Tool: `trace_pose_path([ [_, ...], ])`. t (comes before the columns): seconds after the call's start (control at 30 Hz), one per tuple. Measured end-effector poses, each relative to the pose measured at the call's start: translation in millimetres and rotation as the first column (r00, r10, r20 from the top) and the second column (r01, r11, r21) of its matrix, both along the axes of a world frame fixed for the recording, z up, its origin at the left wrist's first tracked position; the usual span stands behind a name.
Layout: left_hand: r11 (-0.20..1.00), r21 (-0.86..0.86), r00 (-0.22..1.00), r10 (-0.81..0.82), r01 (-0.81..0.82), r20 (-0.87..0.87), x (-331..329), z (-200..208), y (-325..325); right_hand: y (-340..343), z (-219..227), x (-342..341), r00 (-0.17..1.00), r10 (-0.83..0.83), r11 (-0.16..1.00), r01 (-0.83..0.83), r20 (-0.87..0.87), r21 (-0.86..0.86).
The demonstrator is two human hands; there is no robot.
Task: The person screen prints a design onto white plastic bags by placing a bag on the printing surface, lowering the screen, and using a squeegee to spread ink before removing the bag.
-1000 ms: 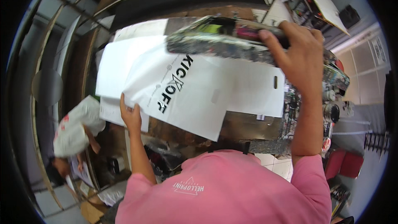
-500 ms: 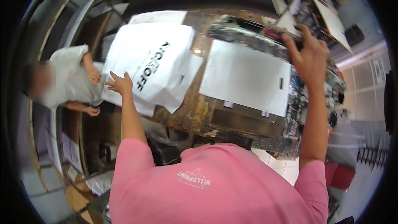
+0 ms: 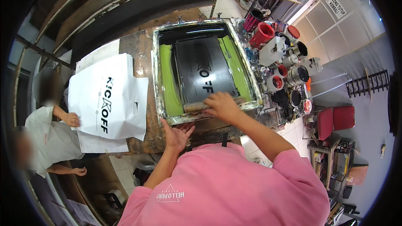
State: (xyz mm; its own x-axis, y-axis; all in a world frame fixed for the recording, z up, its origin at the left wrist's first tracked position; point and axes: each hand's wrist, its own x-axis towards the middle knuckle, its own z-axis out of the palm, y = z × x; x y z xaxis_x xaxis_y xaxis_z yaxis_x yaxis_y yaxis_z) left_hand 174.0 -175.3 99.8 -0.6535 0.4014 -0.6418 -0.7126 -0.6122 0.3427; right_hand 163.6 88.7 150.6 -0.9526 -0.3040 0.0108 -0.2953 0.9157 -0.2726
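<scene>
A screen-printing frame [image 3: 155,84] lies flat on the worktable, its mesh green at the sides with a wide dark ink area in the middle. At its near end, my right hand [image 3: 223,108] is closed on a squeegee [image 3: 193,108] with a wooden-looking handle. My left hand [image 3: 176,137] is at the near rim of the frame, fingers apart and palm turned up; I cannot tell whether it bears the rim. Left of the frame lies a stack of white printed bags [image 3: 90,100] with black lettering. What lies beneath the frame is hidden.
A person in a light shirt [image 3: 52,132] stands at the left, one hand [image 3: 72,119] at the bags' edge. Several ink pots [image 3: 293,75] crowd the table's right side, with a red container [image 3: 263,33] among them. A red chair [image 3: 331,121] stands beyond; shelving [image 3: 125,0] runs behind.
The printing frame now covers the place where a white bag lay. My right hand came down to the squeegee; my left hand left the printed bags for the near rim. The view has shifted.
</scene>
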Motion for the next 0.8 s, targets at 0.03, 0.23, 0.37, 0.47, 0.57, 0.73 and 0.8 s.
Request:
trace_pose_path([
  [0.03, 1.0, -0.015, 0.999, -0.022, 0.022, 0.05, -2.1, -14.3, -0.4, -2.4, -18.7, 4.3, 0.998, -0.011, 0.999, 0.013, 0.062, -0.034],
  [0.23, 0.997, -0.072, 0.992, 0.031, -0.022, 0.122, -3.3, -61.0, 5.6, -8.1, -86.2, 22.0, 0.999, 0.016, 1.0, -0.015, 0.043, -0.023],
  [0.37, 0.988, -0.156, 0.985, 0.017, 0.01, 0.173, -7.4, -64.3, 9.1, 5.0, -106.1, -36.1, 0.994, 0.029, 0.999, -0.031, -0.105, -0.018],
  [0.47, 0.974, -0.221, 0.985, -0.013, 0.052, 0.172, -8.0, -63.9, 10.7, 22.0, -111.0, -107.1, 0.988, 0.018, 0.999, -0.022, -0.155, -0.029],
  [0.57, 0.976, -0.213, 0.976, 0.002, 0.045, 0.216, -5.3, -69.3, 9.5, 37.3, -117.0, -181.2, 0.977, 0.03, 0.999, -0.027, -0.212, 0.017],
  [0.73, 0.957, -0.281, 0.983, -0.012, 0.065, 0.186, -14.2, -40.4, 20.7, 58.1, -132.1, -287.3, 0.961, -0.013, 1.0, 0.011, -0.277, -0.008],
  [0.8, 0.97, -0.234, 0.989, -0.028, 0.062, 0.145, -12.1, -43.5, 16.6, 60.6, -127.8, -311.5, 0.969, -0.022, 1.0, 0.025, -0.246, 0.008],
])
